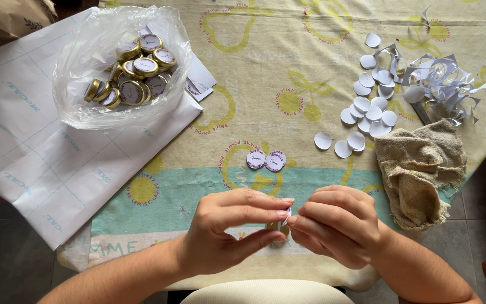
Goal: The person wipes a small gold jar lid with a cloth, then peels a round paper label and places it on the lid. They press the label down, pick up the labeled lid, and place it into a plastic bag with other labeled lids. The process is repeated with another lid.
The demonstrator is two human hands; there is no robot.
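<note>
Beige cloth (420, 169) beside white paper circles (367, 110); clear bag (80, 67) of gold-rimmed lids (136, 73) on white sheet (40, 157).

A table (288, 67) is covered by a yellow cloth printed with fruit and a teal band. On it, at the left, a large white sheet of paper (40, 152) is spread, and a clear plastic bag (85, 56) of gold lids is set on that. Two round labels (265, 160) are laid near the middle. White paper circles (367, 110), cut paper scraps (445, 84) and a crumpled beige rag (420, 169) are seen at the right.
</note>
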